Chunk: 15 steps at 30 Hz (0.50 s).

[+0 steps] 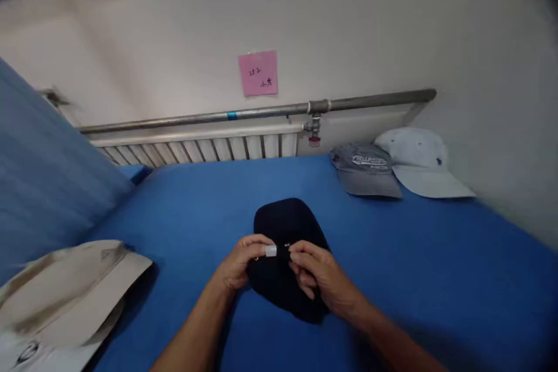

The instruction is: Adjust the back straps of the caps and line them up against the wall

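A dark navy cap (285, 226) lies on the blue sheet in front of me. My left hand (242, 261) pinches its back strap from the left, with a silver buckle showing at the fingertips. My right hand (320, 276) pinches the same strap from the right, fingers curled. Both hands meet at the middle of the cap's near side.
A beige cap (74, 290) lies at the near left, above a white one at the corner. A grey cap (366, 168) and a white cap (421, 163) sit at the far right by the wall. A radiator (196, 148), a pipe and a pink note (258, 72) are behind.
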Each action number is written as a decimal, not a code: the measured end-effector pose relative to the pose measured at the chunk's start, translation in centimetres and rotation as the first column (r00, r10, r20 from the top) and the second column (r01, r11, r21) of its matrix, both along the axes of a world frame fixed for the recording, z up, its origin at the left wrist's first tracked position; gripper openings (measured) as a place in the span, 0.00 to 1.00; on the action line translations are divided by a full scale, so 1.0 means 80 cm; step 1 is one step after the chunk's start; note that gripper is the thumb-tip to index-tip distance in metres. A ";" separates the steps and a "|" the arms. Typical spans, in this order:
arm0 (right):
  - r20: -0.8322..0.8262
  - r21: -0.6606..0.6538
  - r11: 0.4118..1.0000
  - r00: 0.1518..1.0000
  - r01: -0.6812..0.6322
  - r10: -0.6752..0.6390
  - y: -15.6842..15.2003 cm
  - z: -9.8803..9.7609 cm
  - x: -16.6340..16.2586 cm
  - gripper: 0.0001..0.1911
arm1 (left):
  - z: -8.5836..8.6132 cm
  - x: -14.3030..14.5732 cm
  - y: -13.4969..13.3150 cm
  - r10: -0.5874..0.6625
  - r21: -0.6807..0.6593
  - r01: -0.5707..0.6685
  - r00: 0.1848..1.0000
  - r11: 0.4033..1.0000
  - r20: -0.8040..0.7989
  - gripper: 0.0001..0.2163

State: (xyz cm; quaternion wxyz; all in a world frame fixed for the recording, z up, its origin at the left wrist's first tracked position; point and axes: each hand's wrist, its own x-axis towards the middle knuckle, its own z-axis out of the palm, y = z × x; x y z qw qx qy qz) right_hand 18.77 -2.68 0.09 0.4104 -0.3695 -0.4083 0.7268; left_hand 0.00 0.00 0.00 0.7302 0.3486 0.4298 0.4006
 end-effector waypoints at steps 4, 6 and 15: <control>-0.012 0.006 1.000 0.999 -0.030 0.030 0.000 0.000 -0.002 0.11 | -0.001 -0.004 -0.005 -0.002 0.019 0.002 1.000 1.000 0.003 0.09; -0.031 -0.002 0.999 0.999 -0.036 0.036 -0.001 0.001 -0.002 0.10 | -0.001 -0.005 -0.006 -0.008 0.027 0.008 1.000 1.000 0.014 0.08; -0.108 -0.070 0.996 0.993 -0.052 0.045 0.002 0.002 0.000 0.10 | 0.005 -0.002 -0.008 0.010 -0.021 -0.010 1.000 1.000 -0.007 0.10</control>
